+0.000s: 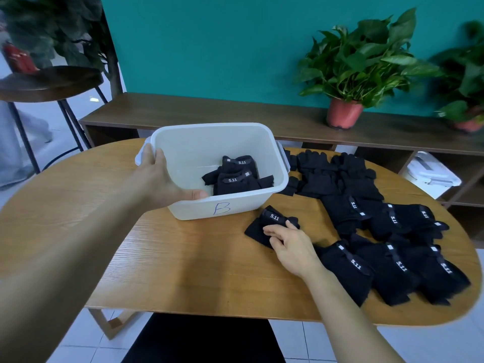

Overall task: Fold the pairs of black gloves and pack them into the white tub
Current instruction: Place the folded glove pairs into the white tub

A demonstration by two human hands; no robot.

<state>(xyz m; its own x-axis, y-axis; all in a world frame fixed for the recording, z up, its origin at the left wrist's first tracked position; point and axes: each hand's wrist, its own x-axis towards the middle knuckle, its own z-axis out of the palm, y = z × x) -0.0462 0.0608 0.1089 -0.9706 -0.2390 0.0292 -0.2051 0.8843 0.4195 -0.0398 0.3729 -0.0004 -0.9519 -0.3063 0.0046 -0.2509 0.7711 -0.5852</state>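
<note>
Left hand (pixel 159 179) grips tub (pixel 251 200), right (pixel 288 244) pinches gloves (pixel 272 218)

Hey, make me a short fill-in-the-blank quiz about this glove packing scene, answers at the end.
1. The left hand grips the rim of the white ____.
2. That container's front wall shows the handwritten letter ____.
3. The right hand grips a folded glove pair lying on the wooden ____.
Missing words: tub; B; table.
</note>
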